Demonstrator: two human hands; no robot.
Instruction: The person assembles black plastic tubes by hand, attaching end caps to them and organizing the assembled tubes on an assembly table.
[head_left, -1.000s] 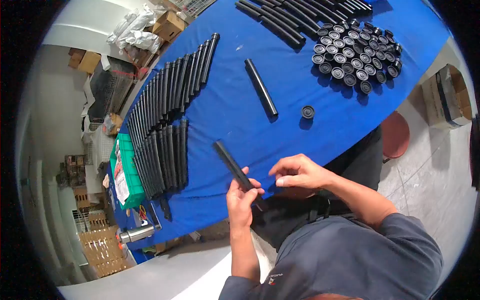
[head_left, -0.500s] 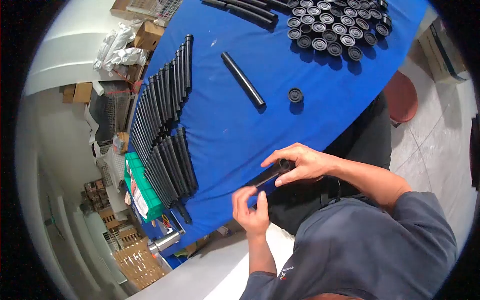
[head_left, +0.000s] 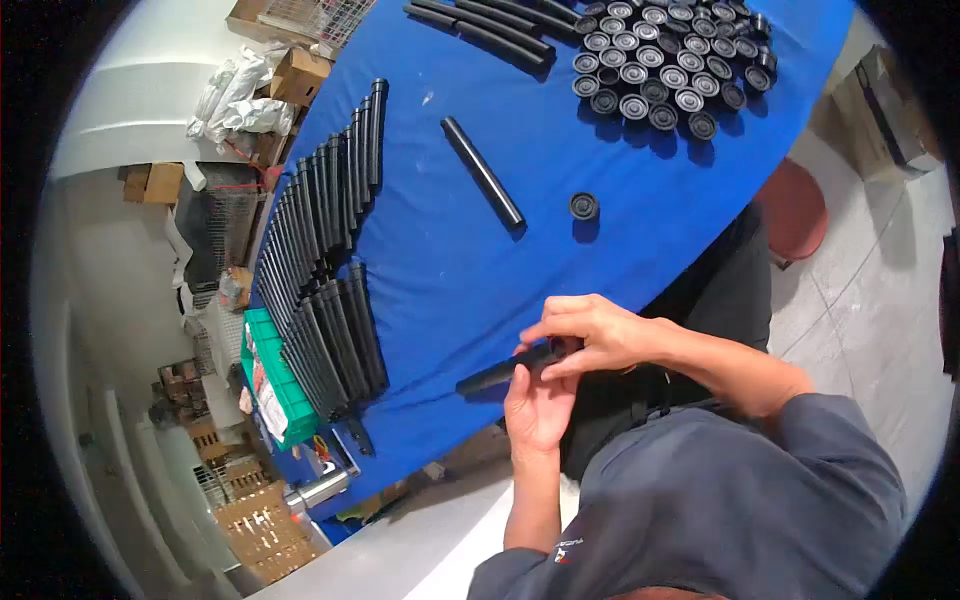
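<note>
Black tube (head_left: 492, 376) lies in the left hand (head_left: 541, 412), fingers curled round it; the right hand (head_left: 600, 336) has its fingers closed about one end.

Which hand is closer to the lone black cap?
Right. The right hand is on the body side of the cap; the left hand is farther back, nearer the body.

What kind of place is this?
It's probably a workshop. Lots of black tubes lie in rows on a big blue cloth, with many round black pieces bunched together. There's a cardboard box nearby, too.
</note>
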